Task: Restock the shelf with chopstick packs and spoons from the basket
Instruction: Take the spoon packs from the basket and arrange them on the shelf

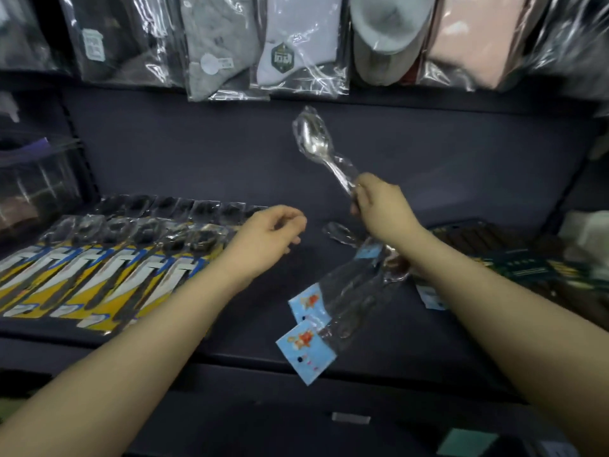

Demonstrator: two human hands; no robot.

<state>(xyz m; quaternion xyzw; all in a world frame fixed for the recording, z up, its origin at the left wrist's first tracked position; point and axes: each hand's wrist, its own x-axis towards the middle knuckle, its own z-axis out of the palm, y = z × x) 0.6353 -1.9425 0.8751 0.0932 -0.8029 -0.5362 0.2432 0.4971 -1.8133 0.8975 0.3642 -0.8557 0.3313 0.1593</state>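
Observation:
My right hand [382, 206] grips a metal spoon [313, 140] in clear plastic wrap by its handle, bowl pointing up and left above the dark shelf [250, 311]. Below that hand, several wrapped spoons with blue card labels [306, 344] lie on the shelf, slanting toward its front edge. One more wrapped spoon [339, 232] lies flat just left of my right wrist. My left hand [270, 235] hovers over the shelf with fingers loosely curled and nothing in it. Dark chopstick packs [514, 255] lie at the right. The basket is not in view.
Rows of yellow-and-blue carded utensils [108, 275] fill the shelf's left side. Bagged socks [280, 44] hang from the rail above the back panel. A clear box [36, 179] stands at far left. A lower shelf edge [349, 418] runs across below.

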